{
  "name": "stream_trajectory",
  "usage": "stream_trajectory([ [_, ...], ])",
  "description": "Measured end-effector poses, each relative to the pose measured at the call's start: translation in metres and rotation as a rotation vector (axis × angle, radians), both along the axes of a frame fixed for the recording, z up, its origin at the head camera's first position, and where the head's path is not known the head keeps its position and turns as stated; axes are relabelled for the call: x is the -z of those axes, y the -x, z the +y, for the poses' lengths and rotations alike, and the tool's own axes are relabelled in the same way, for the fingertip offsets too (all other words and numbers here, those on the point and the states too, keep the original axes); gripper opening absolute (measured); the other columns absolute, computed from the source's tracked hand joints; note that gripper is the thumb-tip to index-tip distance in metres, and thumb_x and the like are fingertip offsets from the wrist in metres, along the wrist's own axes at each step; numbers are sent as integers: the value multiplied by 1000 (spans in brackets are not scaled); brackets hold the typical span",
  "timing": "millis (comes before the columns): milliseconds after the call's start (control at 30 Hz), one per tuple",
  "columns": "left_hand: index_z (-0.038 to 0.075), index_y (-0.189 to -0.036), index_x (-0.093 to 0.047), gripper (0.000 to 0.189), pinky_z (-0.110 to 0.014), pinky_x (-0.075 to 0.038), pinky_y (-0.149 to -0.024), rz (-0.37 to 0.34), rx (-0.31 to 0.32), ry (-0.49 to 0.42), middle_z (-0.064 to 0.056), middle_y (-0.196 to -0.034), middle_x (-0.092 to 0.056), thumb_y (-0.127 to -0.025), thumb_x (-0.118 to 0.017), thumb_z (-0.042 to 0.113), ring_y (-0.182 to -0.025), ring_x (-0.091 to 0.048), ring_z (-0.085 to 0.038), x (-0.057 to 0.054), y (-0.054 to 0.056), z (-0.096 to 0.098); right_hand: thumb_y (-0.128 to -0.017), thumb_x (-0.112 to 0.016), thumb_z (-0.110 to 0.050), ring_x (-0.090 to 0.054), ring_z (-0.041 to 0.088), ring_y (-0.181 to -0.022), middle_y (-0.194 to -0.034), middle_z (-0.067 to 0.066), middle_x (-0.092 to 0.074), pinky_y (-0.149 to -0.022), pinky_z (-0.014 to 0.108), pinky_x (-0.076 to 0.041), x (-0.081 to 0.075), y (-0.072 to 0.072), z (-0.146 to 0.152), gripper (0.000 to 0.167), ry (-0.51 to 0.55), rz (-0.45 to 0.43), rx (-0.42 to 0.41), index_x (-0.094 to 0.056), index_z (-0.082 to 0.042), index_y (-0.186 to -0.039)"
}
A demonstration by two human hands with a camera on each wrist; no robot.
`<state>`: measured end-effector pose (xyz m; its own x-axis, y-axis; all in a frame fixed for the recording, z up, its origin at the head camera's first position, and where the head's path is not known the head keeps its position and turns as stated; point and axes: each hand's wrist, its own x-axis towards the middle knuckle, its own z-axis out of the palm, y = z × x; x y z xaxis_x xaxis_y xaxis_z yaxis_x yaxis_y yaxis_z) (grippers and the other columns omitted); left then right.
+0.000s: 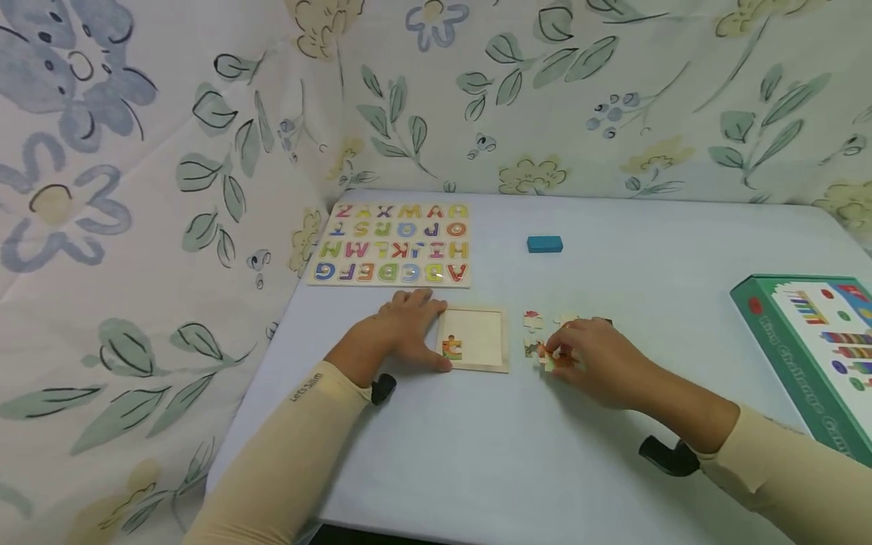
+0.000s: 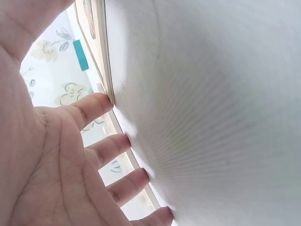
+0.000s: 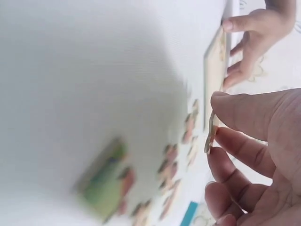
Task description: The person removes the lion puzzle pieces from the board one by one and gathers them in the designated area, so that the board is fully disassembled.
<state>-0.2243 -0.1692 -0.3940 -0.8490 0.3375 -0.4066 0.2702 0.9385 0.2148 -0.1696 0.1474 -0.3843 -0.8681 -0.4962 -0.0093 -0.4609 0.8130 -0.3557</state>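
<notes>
A shallow square wooden puzzle tray (image 1: 487,341) lies on the white table, with one jigsaw piece (image 1: 452,348) in its lower left corner. My left hand (image 1: 405,329) is spread along the tray's left side, thumb near the bottom corner and index finger near the top. In the left wrist view its fingertips (image 2: 141,178) rest on the tabletop. To the right of the tray, my right hand (image 1: 599,359) pinches a thin puzzle piece (image 3: 210,139) between thumb and fingers, above the table. Several loose puzzle pieces (image 1: 533,321) lie beside and partly beneath that hand.
Behind the tray lies a wooden alphabet board (image 1: 395,246) with colourful letters. A teal block (image 1: 545,244) sits farther back, right of the board. At the right edge stands a green game box (image 1: 770,333). Floral cloth (image 1: 531,98) hangs behind and left of the table.
</notes>
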Motion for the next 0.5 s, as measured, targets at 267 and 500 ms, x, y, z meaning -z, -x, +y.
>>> stream_trajectory([
  [267,25,-162,-29,110,-61,-24,-122,-5,3,-13,-9,-171,-14,-74,-79,68,-153,-17,-40,-3,-2,-1,-80,-88,-19,-56,17,-93,-87,-11,-63,-84,42,-50,14,-19,26,24,7,-14,12,-74,-20,-100],
  [500,25,-162,-28,110,-61,-24,-121,-2,10,-12,-9,-171,-14,-75,-80,68,-153,-17,-41,-4,-3,1,-80,-89,-23,-53,17,-93,-87,-12,-60,-82,40,-49,19,-24,27,28,16,-20,16,-73,-19,-102],
])
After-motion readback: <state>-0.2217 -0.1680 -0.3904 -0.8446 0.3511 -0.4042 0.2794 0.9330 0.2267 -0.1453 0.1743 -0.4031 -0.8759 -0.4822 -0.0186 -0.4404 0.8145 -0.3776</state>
